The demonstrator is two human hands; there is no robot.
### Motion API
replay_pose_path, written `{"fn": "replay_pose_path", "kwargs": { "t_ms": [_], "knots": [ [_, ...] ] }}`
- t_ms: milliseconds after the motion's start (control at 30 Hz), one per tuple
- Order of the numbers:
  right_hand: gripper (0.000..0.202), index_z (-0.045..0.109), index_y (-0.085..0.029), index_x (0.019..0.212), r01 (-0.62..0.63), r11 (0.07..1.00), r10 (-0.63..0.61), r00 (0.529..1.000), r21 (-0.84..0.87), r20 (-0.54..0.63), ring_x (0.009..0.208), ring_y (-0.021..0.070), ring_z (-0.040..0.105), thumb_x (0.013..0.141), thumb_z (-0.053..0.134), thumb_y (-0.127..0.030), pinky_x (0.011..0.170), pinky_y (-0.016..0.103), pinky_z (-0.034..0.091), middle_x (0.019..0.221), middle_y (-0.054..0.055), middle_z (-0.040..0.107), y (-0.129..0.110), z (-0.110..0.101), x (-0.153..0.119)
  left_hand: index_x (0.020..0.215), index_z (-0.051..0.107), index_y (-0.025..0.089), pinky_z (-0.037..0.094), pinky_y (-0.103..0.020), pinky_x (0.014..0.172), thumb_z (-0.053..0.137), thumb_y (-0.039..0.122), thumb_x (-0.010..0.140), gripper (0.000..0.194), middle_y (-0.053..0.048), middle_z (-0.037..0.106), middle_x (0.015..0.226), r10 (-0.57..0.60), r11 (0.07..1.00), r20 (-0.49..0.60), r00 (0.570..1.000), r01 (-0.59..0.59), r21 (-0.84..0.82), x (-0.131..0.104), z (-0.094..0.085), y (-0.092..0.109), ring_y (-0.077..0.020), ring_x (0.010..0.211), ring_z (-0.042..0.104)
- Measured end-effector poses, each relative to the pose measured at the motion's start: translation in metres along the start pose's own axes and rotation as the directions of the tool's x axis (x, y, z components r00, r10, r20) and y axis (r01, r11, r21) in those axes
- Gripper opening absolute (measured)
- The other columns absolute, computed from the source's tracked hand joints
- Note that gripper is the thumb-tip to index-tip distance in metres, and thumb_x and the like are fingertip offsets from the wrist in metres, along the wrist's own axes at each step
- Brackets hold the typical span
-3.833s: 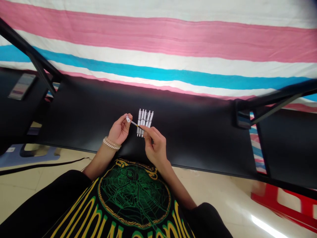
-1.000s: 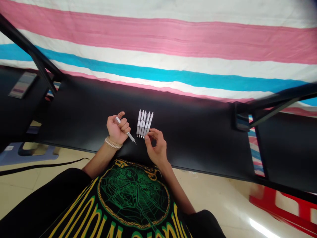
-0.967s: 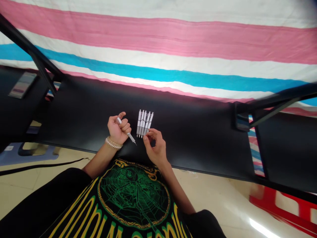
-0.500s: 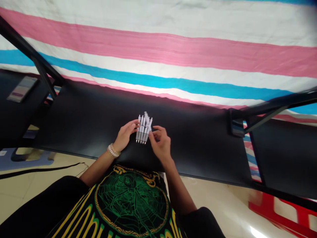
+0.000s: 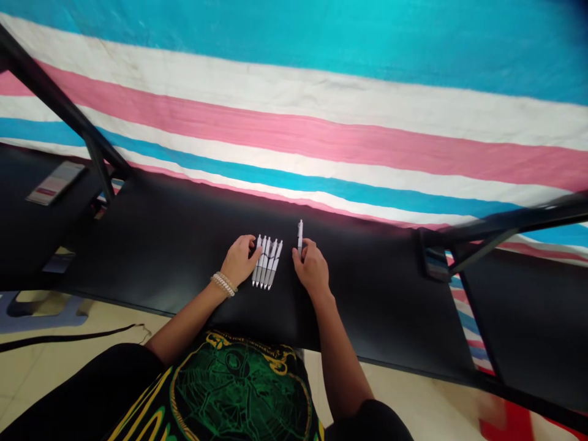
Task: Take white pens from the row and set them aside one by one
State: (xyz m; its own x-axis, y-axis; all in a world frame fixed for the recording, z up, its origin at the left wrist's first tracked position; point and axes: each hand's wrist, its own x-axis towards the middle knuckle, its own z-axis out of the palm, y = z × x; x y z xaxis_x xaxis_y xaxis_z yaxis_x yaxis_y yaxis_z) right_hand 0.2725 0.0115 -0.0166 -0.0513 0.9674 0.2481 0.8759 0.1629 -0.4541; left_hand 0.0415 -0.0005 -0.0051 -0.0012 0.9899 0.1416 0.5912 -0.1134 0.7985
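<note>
Several white click pens [image 5: 267, 260] with grey grips lie side by side in a row on the black table [image 5: 376, 288], their tips toward me. My left hand [image 5: 239, 260] is at the left side of the row. Its thumb reaches to the leftmost pen and its fingers are bent, apart from the thumb. To the right of the row, my right hand [image 5: 312, 266] pinches a single white pen [image 5: 300, 231] between thumb and fingers. This pen points away from me, and its lower part is hidden by the hand.
A striped cloth [image 5: 294, 135] hangs behind the table. Black metal frame bars [image 5: 98, 156] rise at the left and right. A flat pale item, maybe a phone [image 5: 56, 182], lies far left. Below stand a blue-grey stool [image 5: 46, 312] and a red one [image 5: 508, 422].
My right hand has moved right, away from the row, with one pen in it. That pen was above the others before. The view has tilted up a little.
</note>
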Motion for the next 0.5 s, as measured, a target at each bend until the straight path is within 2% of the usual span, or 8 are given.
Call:
{"fn": "replay_pose_path", "kwargs": {
  "t_ms": [133, 233, 333, 400, 500],
  "knots": [
    [0.040, 0.053, -0.013, 0.122, -0.018, 0.994, 0.030, 0.994, 0.112, -0.109, 0.078, 0.0213, 0.056, 0.094, 0.051, -0.041, 0.080, 0.040, 0.050, 0.084, 0.005, 0.059, 0.001, 0.002, -0.013, 0.110, 0.059, 0.016, 0.047, -0.039, 0.086, 0.054, 0.021, 0.092, 0.019, -0.010, 0.061, 0.095, 0.013, 0.991, 0.037, 0.999, -0.018, 0.132, 0.010, 0.000, 0.003, -0.0238, 0.087, 0.060],
    [0.037, 0.053, -0.015, 0.121, -0.033, 0.985, 0.053, 0.992, 0.169, -0.116, 0.076, 0.0200, 0.055, 0.094, 0.053, -0.040, 0.080, 0.040, 0.051, 0.086, 0.004, 0.059, 0.001, 0.000, -0.024, 0.112, 0.059, 0.016, 0.048, -0.038, 0.083, 0.053, 0.018, 0.090, 0.023, -0.011, 0.061, 0.096, -0.008, 0.967, 0.078, 0.997, -0.012, 0.254, 0.010, -0.005, 0.005, -0.0252, 0.087, 0.062],
    [0.034, 0.054, -0.016, 0.120, -0.034, 0.981, 0.056, 0.992, 0.193, -0.111, 0.075, 0.0197, 0.055, 0.093, 0.055, -0.038, 0.078, 0.039, 0.051, 0.087, 0.004, 0.059, -0.001, -0.005, -0.034, 0.121, 0.057, 0.016, 0.048, -0.038, 0.079, 0.057, 0.018, 0.087, 0.035, -0.012, 0.062, 0.094, -0.063, 0.933, 0.093, 0.994, 0.026, 0.359, 0.008, -0.012, 0.007, -0.0270, 0.084, 0.064],
    [0.031, 0.056, -0.017, 0.117, -0.033, 0.977, 0.063, 0.988, 0.213, -0.139, 0.074, 0.0196, 0.055, 0.093, 0.056, -0.036, 0.076, 0.039, 0.052, 0.086, 0.004, 0.059, -0.007, -0.008, -0.039, 0.123, 0.057, 0.014, 0.048, -0.039, 0.078, 0.059, 0.016, 0.084, 0.039, -0.012, 0.064, 0.091, -0.106, 0.926, 0.070, 0.992, 0.073, 0.372, 0.008, -0.016, 0.006, -0.0283, 0.083, 0.065],
    [0.022, 0.059, -0.019, 0.112, -0.008, 0.975, 0.051, 0.980, 0.223, -0.190, 0.072, 0.0196, 0.056, 0.095, 0.055, -0.032, 0.073, 0.038, 0.052, 0.082, 0.004, 0.059, -0.026, -0.013, -0.047, 0.105, 0.064, 0.015, 0.049, -0.037, 0.074, 0.059, 0.015, 0.084, 0.022, -0.010, 0.066, 0.079, -0.157, 0.960, 0.029, 0.987, 0.146, 0.237, 0.008, -0.023, 0.001, -0.0271, 0.076, 0.067]
  ]
}}
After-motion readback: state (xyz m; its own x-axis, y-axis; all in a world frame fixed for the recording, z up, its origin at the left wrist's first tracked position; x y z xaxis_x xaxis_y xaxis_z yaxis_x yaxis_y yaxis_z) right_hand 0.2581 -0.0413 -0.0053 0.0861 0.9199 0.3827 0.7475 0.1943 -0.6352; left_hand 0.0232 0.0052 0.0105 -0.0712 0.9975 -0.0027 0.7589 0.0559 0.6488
